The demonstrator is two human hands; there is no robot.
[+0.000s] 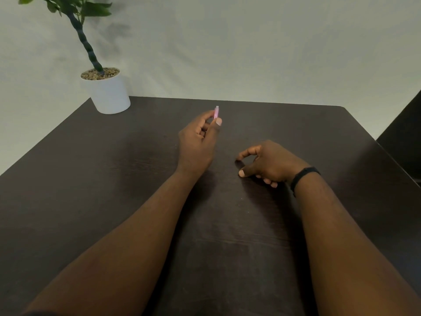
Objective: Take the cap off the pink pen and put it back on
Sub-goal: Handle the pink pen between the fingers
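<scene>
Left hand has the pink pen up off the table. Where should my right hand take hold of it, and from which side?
Grip the pink pen at the short tip showing above the left hand; the rest is hidden. Bring the right hand in from the right, pinching across it. Whether that end is the cap is unclear.

Bench point(114, 179): dark wood-grain top. White pot point(109, 94), far left corner, pebble-filled, holding green plant point(75, 17) with leaning stem. Pale wall point(250, 42) behind.
</scene>
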